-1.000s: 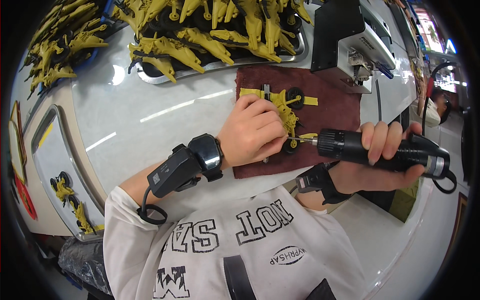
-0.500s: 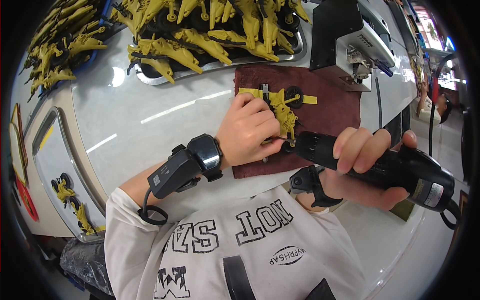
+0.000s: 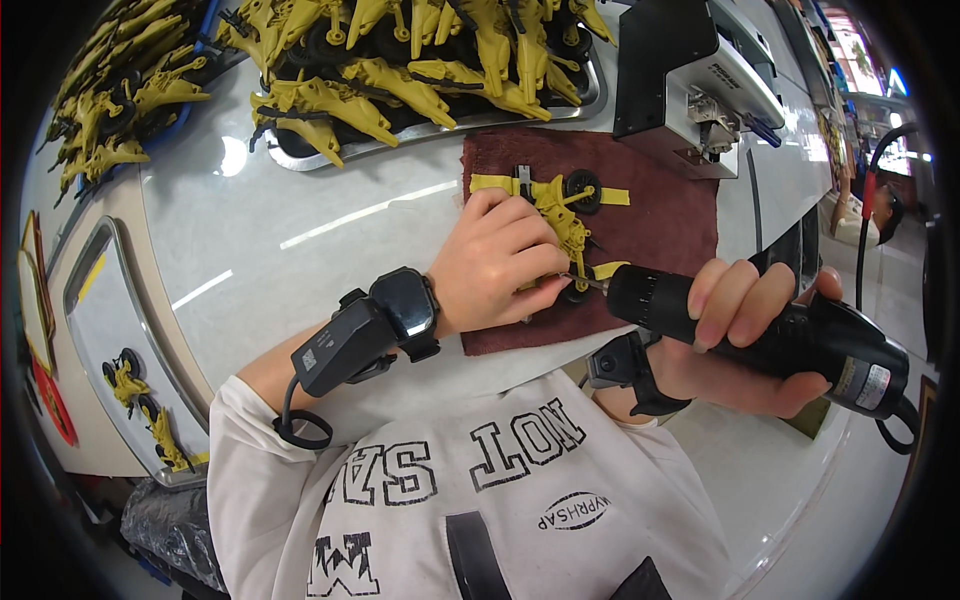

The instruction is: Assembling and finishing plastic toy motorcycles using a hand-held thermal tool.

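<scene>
A yellow toy motorcycle (image 3: 568, 234) with black wheels lies on a dark red cloth (image 3: 660, 232), partly hidden under my left hand (image 3: 505, 255). The fingers of that hand are curled over its near side, with thumb and forefinger pinched together beside the lower wheel. Whether a small part sits between those fingertips cannot be made out. My right hand (image 3: 745, 325) is wrapped around a black electric screwdriver (image 3: 660, 300), which lies nearly level. Its thin bit points left and reaches to the left fingertips at the motorcycle.
A metal tray (image 3: 590, 108) heaped with yellow toy motorcycles stands at the back, with another pile (image 3: 110, 110) at far left. A black-and-white machine (image 3: 690, 90) is behind the cloth. Further toy motorcycles (image 3: 160, 432) lie on a left-hand tray (image 3: 110, 310). A person (image 3: 880, 215) is at far right.
The screwdriver has drawn back slightly to the right, showing more of its bit and a yellow strip beside the lower wheel. My left hand keeps its place on the motorcycle.
</scene>
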Demonstrator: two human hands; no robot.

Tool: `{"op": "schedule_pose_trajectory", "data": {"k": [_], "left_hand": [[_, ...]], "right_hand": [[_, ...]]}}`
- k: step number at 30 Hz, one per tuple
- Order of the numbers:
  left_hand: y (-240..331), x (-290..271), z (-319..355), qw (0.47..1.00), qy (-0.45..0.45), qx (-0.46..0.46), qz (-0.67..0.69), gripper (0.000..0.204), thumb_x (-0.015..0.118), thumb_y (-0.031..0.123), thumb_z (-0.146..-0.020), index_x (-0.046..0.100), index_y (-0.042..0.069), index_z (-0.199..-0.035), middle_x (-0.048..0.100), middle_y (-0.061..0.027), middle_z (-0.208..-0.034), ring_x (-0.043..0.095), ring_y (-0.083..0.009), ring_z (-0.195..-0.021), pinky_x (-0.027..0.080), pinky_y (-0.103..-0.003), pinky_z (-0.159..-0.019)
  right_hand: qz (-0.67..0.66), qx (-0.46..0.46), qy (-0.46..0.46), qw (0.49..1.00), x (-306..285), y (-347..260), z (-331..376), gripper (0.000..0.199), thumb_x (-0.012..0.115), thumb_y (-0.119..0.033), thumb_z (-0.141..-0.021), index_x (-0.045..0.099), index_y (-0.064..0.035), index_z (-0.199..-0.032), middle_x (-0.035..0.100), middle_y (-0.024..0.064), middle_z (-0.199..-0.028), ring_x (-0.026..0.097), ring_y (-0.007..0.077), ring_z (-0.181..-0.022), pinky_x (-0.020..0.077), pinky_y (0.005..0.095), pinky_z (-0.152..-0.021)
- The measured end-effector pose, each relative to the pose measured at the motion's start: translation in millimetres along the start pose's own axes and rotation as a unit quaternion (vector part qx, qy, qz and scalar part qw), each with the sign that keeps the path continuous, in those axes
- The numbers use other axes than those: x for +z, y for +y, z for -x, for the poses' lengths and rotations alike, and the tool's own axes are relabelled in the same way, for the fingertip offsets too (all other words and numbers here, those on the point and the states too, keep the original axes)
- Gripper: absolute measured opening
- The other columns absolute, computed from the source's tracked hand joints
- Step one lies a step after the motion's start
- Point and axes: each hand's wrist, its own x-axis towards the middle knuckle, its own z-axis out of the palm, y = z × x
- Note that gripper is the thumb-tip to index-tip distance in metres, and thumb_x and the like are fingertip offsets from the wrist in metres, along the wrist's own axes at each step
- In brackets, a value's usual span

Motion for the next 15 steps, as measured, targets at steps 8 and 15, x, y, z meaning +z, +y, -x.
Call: {"op": "schedule_pose_trajectory", "data": {"k": [8,15], "left_hand": [[-0.6,-1.2,1.0,1.000,-0.006,0.005,0.002,0.019,0.075,0.011,-0.064,0.063,0.012,-0.079,0.055,0.0009,-0.077,0.052,-0.0189,-0.078,0.035,-0.035,-0.077],[-1.5,1.2,1.4,1.000,-0.007,0.010,0.002,0.019,0.075,0.011,-0.064,0.063,0.012,-0.079,0.056,0.0012,-0.077,0.052,-0.0189,-0.077,0.035,-0.034,-0.076]], "right_hand": [[0.002,-0.010,0.005,1.000,-2.3,0.9,1.8,0.069,0.053,-0.050,-0.084,0.029,-0.0036,-0.128,0.048,0.0096,-0.070,0.046,0.0190,-0.050,0.0404,0.0343,-0.052],[0.009,-0.007,0.007,1.000,-3.9,2.2,4.0,0.076,0.052,-0.054,-0.084,0.021,-0.0045,-0.132,0.050,0.0119,-0.071,0.050,0.0222,-0.051,0.0441,0.0365,-0.053]]}}
